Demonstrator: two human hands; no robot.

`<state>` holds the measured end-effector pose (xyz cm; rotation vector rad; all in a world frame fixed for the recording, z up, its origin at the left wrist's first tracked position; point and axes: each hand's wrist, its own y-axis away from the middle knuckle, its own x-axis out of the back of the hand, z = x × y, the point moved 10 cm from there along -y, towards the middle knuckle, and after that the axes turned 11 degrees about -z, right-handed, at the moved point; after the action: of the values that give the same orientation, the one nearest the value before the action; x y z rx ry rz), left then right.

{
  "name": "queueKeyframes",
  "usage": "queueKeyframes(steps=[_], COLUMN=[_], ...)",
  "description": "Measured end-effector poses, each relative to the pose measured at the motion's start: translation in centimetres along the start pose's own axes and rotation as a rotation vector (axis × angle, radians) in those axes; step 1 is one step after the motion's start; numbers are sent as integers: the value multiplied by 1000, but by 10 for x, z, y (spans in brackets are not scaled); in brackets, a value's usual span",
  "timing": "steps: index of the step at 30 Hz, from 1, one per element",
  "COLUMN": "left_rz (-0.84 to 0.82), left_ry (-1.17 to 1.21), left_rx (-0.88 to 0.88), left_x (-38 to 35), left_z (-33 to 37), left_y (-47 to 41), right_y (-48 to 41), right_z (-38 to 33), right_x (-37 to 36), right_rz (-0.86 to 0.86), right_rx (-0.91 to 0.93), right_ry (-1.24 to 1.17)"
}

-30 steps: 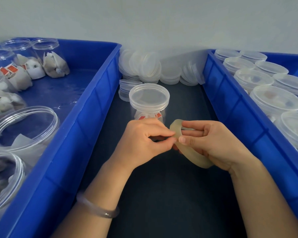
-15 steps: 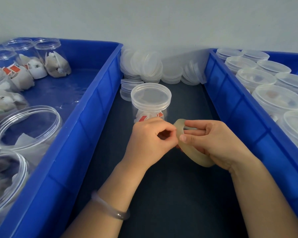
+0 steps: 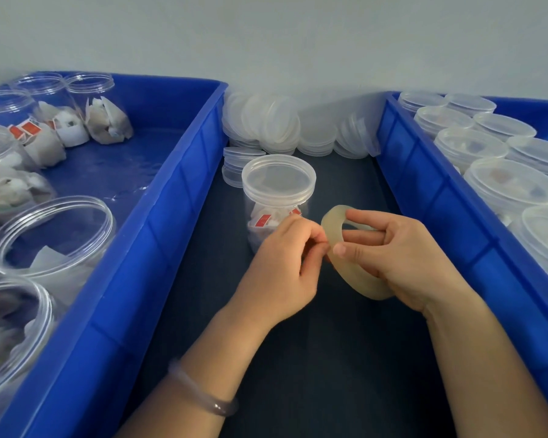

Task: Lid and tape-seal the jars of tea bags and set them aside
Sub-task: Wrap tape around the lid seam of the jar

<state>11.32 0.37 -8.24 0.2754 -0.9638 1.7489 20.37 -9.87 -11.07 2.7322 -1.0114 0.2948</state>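
Clear plastic tea-bag jar [image 3: 277, 197] just beyond the left hand [image 3: 285, 270]: lidded, not yet taped (that hand pinches at the translucent tape roll [image 3: 358, 284] gripped by the right hand [image 3: 405, 260]).

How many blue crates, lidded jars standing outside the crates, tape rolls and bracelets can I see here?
blue crates: 2
lidded jar outside the crates: 1
tape roll: 1
bracelet: 1
Total: 5
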Motion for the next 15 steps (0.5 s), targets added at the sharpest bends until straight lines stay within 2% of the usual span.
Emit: queueKeyframes(steps=[8,13,15], left_rz=[172,221,213], left_ry=[-207,-203,-94], left_rx=[-96,-43,-56], left_x=[13,16,17], left_z=[19,15,12], left_y=[6,5,5], right_y=[0,-2,-2], right_z=[-1,0,0], right_x=[-3,-5,-2], right_rz=[-2,-1,-1], right_rx=[9,11,18], right_ry=[-53,-59,-105])
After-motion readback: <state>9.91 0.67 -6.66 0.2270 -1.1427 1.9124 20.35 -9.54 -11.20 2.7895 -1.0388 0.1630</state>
